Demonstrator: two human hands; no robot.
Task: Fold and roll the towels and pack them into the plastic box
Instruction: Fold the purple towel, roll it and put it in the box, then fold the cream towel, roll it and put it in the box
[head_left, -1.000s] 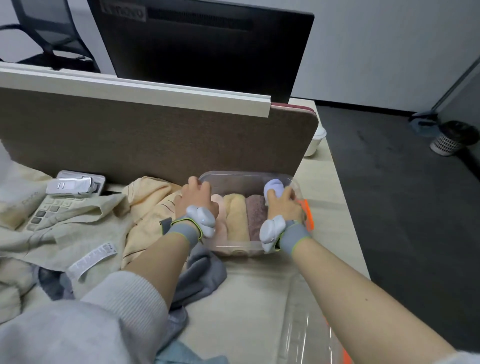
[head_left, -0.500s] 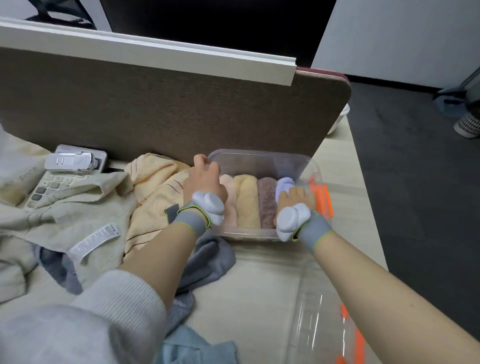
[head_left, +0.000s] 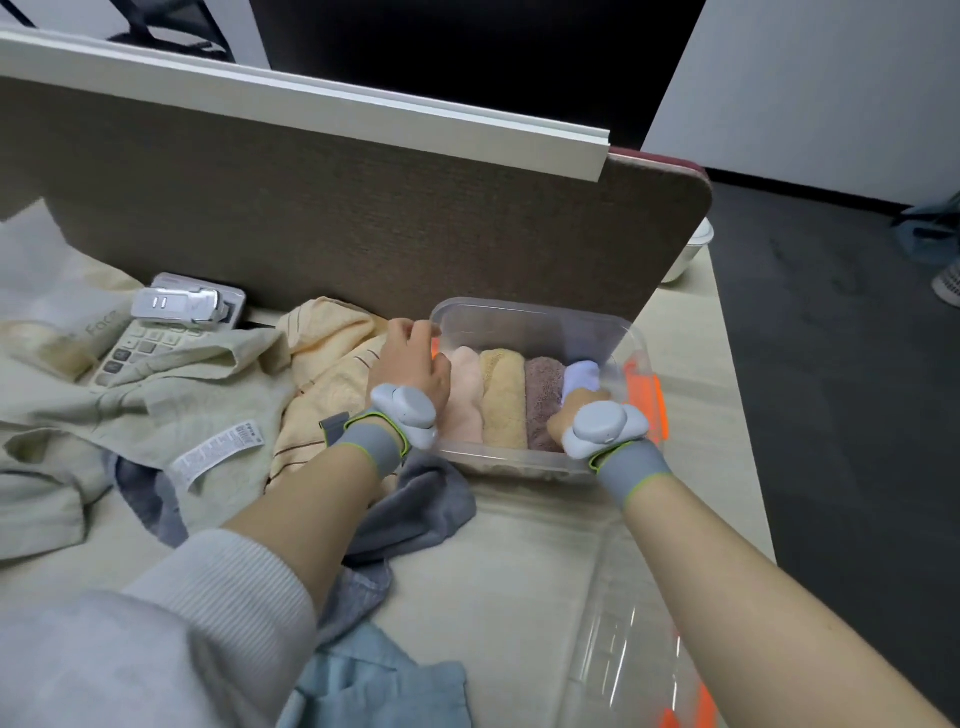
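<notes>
Change since 1 s ago: white roll (head_left: 581, 375) now sits lower in the plastic box (head_left: 535, 325), at the right end beside 3 rolls, pink (head_left: 464, 395), yellow (head_left: 503, 397), mauve (head_left: 543, 400). Right hand (head_left: 574, 415) presses on it; finger state cannot tell, hidden by wrist device. Left hand (head_left: 410, 358) rests at the box's left wall, fingers loosely spread. Judgement: roll 4 is nearly seated. Box lies against the partition (head_left: 363, 218); rolls packed tight, parallel.
</notes>
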